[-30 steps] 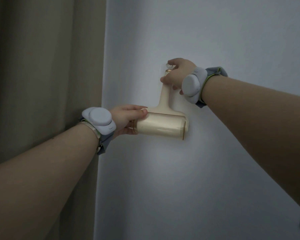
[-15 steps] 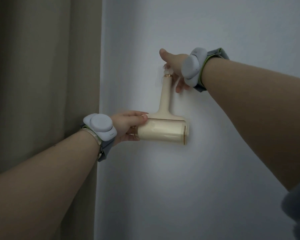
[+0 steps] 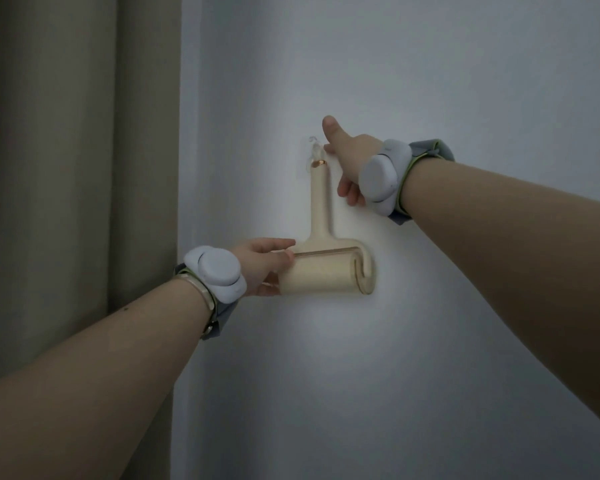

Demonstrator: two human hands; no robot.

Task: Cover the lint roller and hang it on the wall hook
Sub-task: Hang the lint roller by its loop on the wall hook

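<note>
Cream lint roller (image 3: 321, 271) hangs on clear hook (image 3: 313, 150)

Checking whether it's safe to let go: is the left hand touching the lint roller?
Touching. The head view shows the left hand with fingers lying along the top edge of the lint roller and closing round its left end, no gap visible.

a smooth, matt cream plastic lint roller (image 3: 321, 237) with a glossy copper-toned metal ring (image 3: 319, 163) hangs from a clear plastic wall hook (image 3: 313, 148) on a matt painted wall (image 3: 430, 81), beside a beige cloth curtain (image 3: 77, 150) at left.
</note>
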